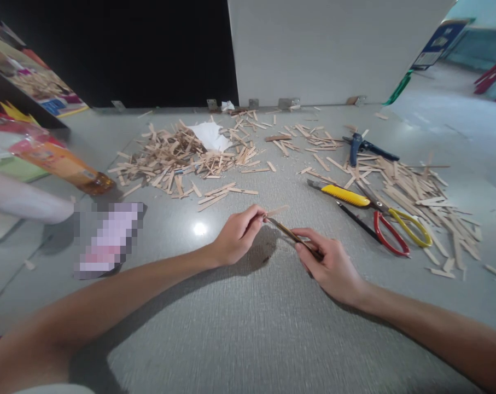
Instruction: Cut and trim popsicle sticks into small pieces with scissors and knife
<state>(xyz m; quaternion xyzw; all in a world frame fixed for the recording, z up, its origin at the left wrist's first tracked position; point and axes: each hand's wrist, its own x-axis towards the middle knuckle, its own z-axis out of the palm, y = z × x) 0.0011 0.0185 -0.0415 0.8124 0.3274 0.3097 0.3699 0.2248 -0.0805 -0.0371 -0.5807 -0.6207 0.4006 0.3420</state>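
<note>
Near the middle of the head view, my left hand (239, 235) is closed, pinching a thin wooden stick (278, 210) that juts out to the right. My right hand (330, 262) grips a slim brass-coloured knife (287, 230), its blade pointing up and left. The blade's tip is at the stick, close to my left fingertips; whether it cuts into the wood is too small to tell. Right of my hands lie a yellow box cutter (346, 195), scissors (379, 206) with one red and one yellow handle, and a black pencil-like rod (356, 220).
A heap of short wooden sticks (161, 158) lies at back left under a white paper scrap (210, 135). More sticks (448, 219) spread at right beside dark blue pliers (356, 146). An orange bottle (67, 164) and a pixelated phone-shaped object (110, 238) are left. A panel (333, 54) stands behind.
</note>
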